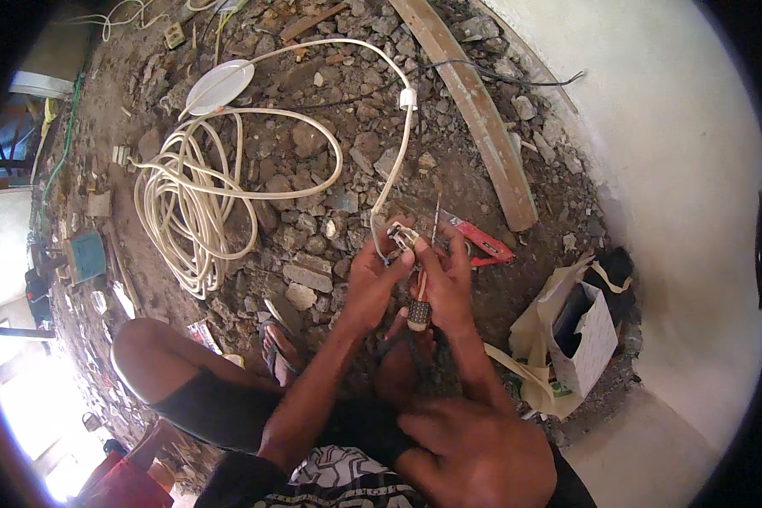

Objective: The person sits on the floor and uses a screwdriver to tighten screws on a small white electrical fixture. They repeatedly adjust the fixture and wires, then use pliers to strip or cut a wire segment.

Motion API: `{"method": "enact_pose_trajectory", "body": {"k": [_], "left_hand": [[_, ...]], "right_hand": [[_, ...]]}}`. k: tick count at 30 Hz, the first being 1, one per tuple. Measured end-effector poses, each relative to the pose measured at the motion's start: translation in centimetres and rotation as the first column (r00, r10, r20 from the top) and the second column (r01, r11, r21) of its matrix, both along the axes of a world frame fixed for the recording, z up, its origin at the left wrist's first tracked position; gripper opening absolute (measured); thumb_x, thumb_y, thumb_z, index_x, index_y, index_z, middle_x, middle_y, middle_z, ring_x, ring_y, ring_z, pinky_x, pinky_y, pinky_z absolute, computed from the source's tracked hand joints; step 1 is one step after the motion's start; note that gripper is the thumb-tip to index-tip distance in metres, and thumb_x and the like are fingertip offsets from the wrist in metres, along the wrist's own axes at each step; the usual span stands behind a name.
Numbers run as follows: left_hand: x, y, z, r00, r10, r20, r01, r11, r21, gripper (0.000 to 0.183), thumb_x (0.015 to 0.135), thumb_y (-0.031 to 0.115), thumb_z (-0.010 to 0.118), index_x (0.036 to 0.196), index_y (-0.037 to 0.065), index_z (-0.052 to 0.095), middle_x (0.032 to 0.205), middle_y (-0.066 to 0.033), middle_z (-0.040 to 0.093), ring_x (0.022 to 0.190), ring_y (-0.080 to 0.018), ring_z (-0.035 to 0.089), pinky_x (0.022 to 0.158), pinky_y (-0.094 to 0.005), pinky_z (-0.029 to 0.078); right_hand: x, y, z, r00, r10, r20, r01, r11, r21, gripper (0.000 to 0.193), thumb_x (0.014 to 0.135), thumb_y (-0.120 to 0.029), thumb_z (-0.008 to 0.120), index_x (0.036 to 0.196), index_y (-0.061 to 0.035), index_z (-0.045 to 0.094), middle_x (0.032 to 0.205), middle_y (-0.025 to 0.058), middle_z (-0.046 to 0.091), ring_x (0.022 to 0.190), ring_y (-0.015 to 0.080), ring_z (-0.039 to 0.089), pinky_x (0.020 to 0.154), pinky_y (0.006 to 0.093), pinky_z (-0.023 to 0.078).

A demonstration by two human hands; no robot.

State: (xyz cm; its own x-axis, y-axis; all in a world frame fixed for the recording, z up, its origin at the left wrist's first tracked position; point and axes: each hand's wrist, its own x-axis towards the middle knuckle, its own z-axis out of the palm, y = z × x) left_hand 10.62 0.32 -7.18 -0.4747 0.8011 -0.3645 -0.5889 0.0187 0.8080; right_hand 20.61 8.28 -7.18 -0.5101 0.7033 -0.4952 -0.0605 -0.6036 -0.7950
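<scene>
My left hand pinches a small white electrical fitting with dark and metallic parts showing inside. On its other side, my right hand has its thumb and fingers closed against the same fitting. A white cable comes down to the fingers of my left hand, with a white collar threaded on it farther up. Below the right palm shows a dark checkered handle, apparently of a screwdriver; how it is held is partly hidden. Just beyond the right fingers lies a red-handled tool.
Rubble and broken stone cover the ground. At the left are a large coil of white cable and a white oval plate. A long wooden plank lies by the pale wall; an open bag with a white box sits at right.
</scene>
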Motion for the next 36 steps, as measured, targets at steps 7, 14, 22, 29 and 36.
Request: {"method": "enact_pose_trajectory", "body": {"k": [7, 14, 22, 29, 36], "left_hand": [[-0.1, 0.4, -0.8, 0.987, 0.074, 0.141, -0.066, 0.996, -0.058, 0.041, 0.098, 0.009, 0.065, 0.137, 0.003, 0.054, 0.125, -0.0081, 0.064, 0.111, -0.0181, 0.064, 0.081, -0.0312, 0.058], [0.3, -0.4, -3.0, 0.998, 0.046, -0.045, -0.050, 0.993, -0.106, 0.036, 0.096, 0.006, 0.066, 0.131, 0.002, 0.059, 0.113, -0.0057, 0.068, 0.094, -0.0129, 0.066, 0.071, -0.0284, 0.058], [-0.2, -0.4, -2.8, 0.943, -0.123, -0.310, 0.079, 0.985, -0.150, 0.033, 0.094, 0.003, 0.067, 0.126, 0.003, 0.060, 0.117, -0.0036, 0.066, 0.098, -0.0101, 0.062, 0.081, -0.0270, 0.054], [0.0, -0.6, -4.0, 0.887, -0.117, -0.447, 0.078, 0.991, -0.105, 0.028, 0.096, -0.001, 0.059, 0.122, 0.004, 0.050, 0.114, -0.0061, 0.061, 0.096, -0.0127, 0.062, 0.080, -0.0293, 0.054], [0.4, -0.4, -3.7, 0.911, -0.151, -0.384, 0.127, 0.988, -0.087, 0.032, 0.098, -0.003, 0.051, 0.126, 0.002, 0.037, 0.109, -0.0088, 0.057, 0.085, -0.0138, 0.063, 0.073, -0.0314, 0.057]], "right_hand": [[4.7, 1.4, 0.8, 0.882, 0.141, 0.450, -0.384, 0.769, 0.511, 0.053, 0.096, -0.011, 0.063, 0.146, -0.0063, 0.046, 0.109, 0.0118, 0.067, 0.072, 0.0231, 0.063, 0.069, 0.0344, 0.053], [7.1, 1.0, 5.5, 0.682, 0.353, 0.641, -0.710, 0.532, 0.462, 0.058, 0.095, -0.007, 0.063, 0.150, -0.0098, 0.045, 0.101, 0.0183, 0.064, 0.075, 0.0180, 0.064, 0.067, 0.0360, 0.052], [7.2, -0.6, 6.8, 0.589, 0.223, 0.777, -0.780, 0.406, 0.476, 0.048, 0.096, -0.012, 0.061, 0.143, -0.0117, 0.052, 0.108, 0.0220, 0.065, 0.087, 0.0422, 0.066, 0.072, 0.0473, 0.054], [7.6, -0.8, 7.3, 0.536, 0.229, 0.812, -0.812, 0.402, 0.423, 0.046, 0.096, -0.012, 0.061, 0.142, -0.0129, 0.055, 0.110, 0.0253, 0.066, 0.095, 0.0441, 0.067, 0.077, 0.0479, 0.055], [8.3, -1.1, 5.7, 0.575, 0.212, 0.790, -0.801, 0.341, 0.491, 0.052, 0.097, -0.020, 0.059, 0.147, -0.0138, 0.048, 0.096, 0.0182, 0.060, 0.076, 0.0406, 0.065, 0.064, 0.0519, 0.055]]}}
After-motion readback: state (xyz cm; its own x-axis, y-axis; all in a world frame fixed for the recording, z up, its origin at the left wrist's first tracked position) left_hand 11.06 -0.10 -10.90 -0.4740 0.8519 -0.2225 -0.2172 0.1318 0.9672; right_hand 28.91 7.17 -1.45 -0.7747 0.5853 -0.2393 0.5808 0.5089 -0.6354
